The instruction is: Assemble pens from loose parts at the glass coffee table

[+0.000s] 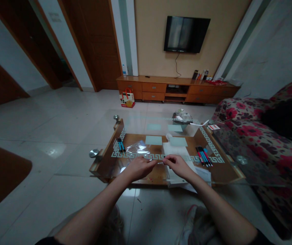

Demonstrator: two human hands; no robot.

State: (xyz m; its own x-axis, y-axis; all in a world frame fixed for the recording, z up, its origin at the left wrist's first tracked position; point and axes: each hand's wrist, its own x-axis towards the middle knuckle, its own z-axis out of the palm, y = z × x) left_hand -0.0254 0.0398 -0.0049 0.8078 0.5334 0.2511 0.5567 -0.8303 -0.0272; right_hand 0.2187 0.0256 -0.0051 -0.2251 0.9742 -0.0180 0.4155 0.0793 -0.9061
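Note:
Above the near part of the glass table (84,166), both my hands are close together, pinching at a thin, whitish stick-like piece (160,163). My left hand (141,167) is closed, with thumb and forefinger at the left end of the piece. My right hand (178,165) is closed in a pinch at its right end, where a small dark bit shows. The piece is too small to name its kind. Clear plastic wrapping (137,149) lies just beyond my left hand. Several blue and black pens (121,145) lie at left; several red, blue and black pens (204,156) lie at right.
A white box (175,175) and papers are seen under my right hand. Farther back on the table is a dark tray with plastic items (183,116). A flowered sofa (248,119) stands right; a TV cabinet (153,87) and gift bag (127,99) stand beyond.

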